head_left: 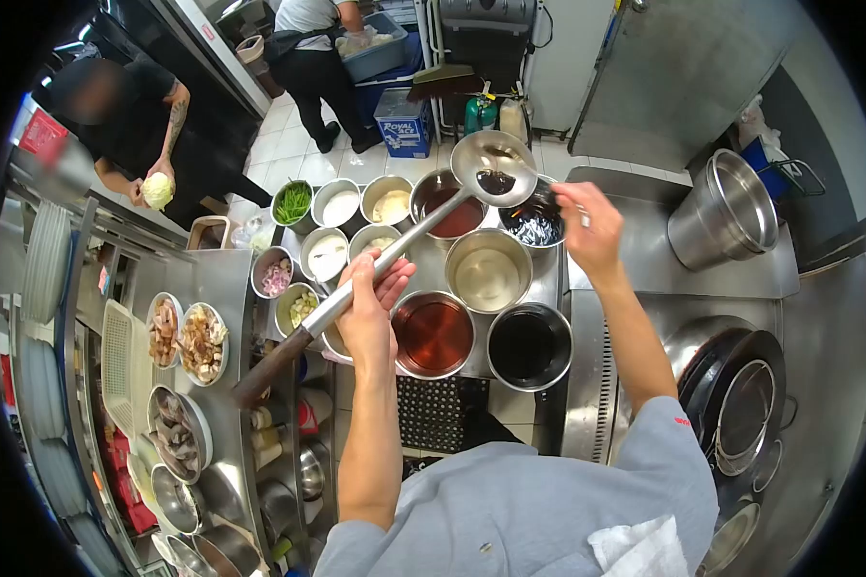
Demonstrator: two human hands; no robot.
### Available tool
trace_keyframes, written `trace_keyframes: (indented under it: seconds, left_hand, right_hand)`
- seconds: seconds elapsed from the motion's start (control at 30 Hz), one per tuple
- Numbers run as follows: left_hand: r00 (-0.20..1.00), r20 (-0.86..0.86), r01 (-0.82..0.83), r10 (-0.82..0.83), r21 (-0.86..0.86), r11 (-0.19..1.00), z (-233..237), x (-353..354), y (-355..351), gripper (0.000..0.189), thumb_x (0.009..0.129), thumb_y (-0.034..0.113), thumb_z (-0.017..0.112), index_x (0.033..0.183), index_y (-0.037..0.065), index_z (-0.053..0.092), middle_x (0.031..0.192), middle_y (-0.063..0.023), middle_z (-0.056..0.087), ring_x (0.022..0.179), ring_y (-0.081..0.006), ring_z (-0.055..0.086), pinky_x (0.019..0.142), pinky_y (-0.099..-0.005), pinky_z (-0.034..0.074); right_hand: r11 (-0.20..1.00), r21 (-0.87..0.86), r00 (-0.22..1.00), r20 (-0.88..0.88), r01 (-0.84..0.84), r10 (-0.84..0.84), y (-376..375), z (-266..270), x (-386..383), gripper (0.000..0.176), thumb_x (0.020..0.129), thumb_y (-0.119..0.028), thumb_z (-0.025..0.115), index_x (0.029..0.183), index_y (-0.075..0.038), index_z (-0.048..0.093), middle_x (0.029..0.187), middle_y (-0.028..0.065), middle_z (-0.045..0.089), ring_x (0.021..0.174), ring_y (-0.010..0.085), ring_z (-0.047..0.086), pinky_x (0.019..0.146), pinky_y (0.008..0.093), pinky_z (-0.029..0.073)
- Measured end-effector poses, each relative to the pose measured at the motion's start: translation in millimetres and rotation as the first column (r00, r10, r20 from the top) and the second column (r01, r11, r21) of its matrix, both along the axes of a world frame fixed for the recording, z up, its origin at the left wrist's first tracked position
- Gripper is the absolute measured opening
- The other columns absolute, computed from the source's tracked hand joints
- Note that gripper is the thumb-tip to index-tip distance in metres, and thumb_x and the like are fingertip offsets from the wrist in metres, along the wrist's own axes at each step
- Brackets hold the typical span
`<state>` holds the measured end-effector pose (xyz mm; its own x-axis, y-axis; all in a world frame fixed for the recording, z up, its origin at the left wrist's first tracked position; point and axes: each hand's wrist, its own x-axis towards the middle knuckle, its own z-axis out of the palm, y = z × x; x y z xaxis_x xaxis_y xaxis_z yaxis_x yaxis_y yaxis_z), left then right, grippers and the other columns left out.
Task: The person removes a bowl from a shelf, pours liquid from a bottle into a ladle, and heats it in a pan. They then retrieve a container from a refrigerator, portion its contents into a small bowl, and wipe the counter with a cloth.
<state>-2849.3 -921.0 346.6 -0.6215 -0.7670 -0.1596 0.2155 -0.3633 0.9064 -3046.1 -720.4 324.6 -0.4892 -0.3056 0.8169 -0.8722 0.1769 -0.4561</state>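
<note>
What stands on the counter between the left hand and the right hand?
In the head view, below the line between left hand and right hand: the pale-liquid pot, then the dark-filled pot.

The metal ladle has a brown-ended handle. It slants above the pots, dark liquid in its bowl.

A restaurant kitchen: pots of sauces and chopped ingredients crowd the steel surface, woks sit at right, plates stack at left.
</note>
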Motion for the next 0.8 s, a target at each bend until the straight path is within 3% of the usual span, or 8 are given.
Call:
trace_keyframes:
  seconds: [0.1,0.23,0.33,0.47,0.53,0.63,0.7,0.8]
  left_hand:
    - [1.000,0.010,0.025,-0.025,-0.035,0.999,-2,4,4,0.032,0.095,0.022,0.052,0.109,-0.006,0.053,0.092,-0.0217,0.066,0.082,-0.0242,0.069,0.072,-0.0258,0.057]
    - [1.000,-0.001,-0.013,0.013,0.024,1.000,-8,9,3,0.032,0.094,0.023,0.053,0.109,-0.005,0.053,0.093,-0.0220,0.066,0.083,-0.0249,0.069,0.072,-0.0257,0.057]
    - [0.999,-0.028,-0.029,0.030,0.037,0.999,-10,15,1,0.032,0.094,0.024,0.053,0.110,-0.004,0.053,0.094,-0.0219,0.066,0.084,-0.0253,0.069,0.072,-0.0262,0.057]
    - [0.995,-0.084,-0.052,0.060,0.098,0.994,-18,27,-4,0.032,0.094,0.024,0.054,0.111,-0.003,0.054,0.095,-0.0212,0.066,0.085,-0.0253,0.069,0.074,-0.0270,0.057]
    - [0.991,-0.106,-0.067,0.081,0.135,0.989,-21,37,-7,0.031,0.093,0.024,0.054,0.111,-0.002,0.055,0.095,-0.0208,0.066,0.085,-0.0250,0.069,0.074,-0.0271,0.057]
    - [0.986,-0.097,-0.117,0.135,0.170,0.978,-22,64,-14,0.031,0.095,0.024,0.052,0.110,-0.002,0.054,0.093,-0.0198,0.067,0.084,-0.0238,0.069,0.073,-0.0261,0.057]
    - [0.984,-0.079,-0.142,0.157,0.177,0.974,-20,89,-20,0.030,0.096,0.024,0.050,0.110,-0.002,0.054,0.093,-0.0190,0.067,0.084,-0.0227,0.069,0.073,-0.0260,0.056]
    - [0.981,-0.083,-0.167,0.178,0.124,0.978,-21,136,-28,0.028,0.095,0.024,0.052,0.107,0.000,0.056,0.093,-0.0165,0.067,0.085,-0.0226,0.068,0.074,-0.0284,0.056]
  right_hand:
    - [0.994,0.106,0.996,-0.090,-0.010,0.020,-8,-25,-10,0.012,0.084,0.001,0.063,0.095,-0.002,0.066,0.080,0.0096,0.064,0.062,0.0199,0.062,0.056,0.0321,0.050]
    - [0.998,-0.041,0.968,0.248,0.039,-0.028,-10,-11,0,0.012,0.092,-0.009,0.059,0.099,0.000,0.064,0.073,0.0080,0.062,0.055,0.0131,0.058,0.050,0.0264,0.046]
    - [0.896,-0.423,0.756,0.629,0.135,0.182,-12,-6,-6,0.019,0.096,-0.014,0.054,0.102,0.003,0.062,0.071,0.0077,0.061,0.056,0.0132,0.058,0.049,0.0251,0.047]
    - [0.689,-0.655,0.352,0.752,0.310,0.557,12,-36,-42,0.023,0.094,-0.014,0.056,0.106,0.005,0.060,0.080,0.0111,0.064,0.064,0.0163,0.063,0.055,0.0245,0.052]
    - [0.616,-0.704,0.310,0.710,0.355,0.633,26,-54,-59,0.021,0.089,-0.011,0.062,0.104,0.004,0.062,0.081,0.0121,0.066,0.067,0.0173,0.064,0.060,0.0246,0.054]
    - [0.636,-0.662,0.339,0.750,0.397,0.568,49,-66,-68,0.021,0.088,-0.013,0.063,0.103,0.002,0.064,0.080,0.0107,0.067,0.065,0.0165,0.065,0.058,0.0230,0.054]
    - [0.746,-0.530,0.470,0.820,0.404,0.328,58,-84,-63,0.023,0.090,-0.016,0.060,0.106,0.002,0.064,0.080,0.0105,0.067,0.064,0.0156,0.064,0.057,0.0231,0.053]
    - [0.912,-0.323,0.436,0.880,0.254,0.190,83,-152,-94,0.025,0.091,-0.014,0.060,0.108,0.003,0.064,0.086,0.0161,0.067,0.069,0.0193,0.066,0.063,0.0297,0.056]
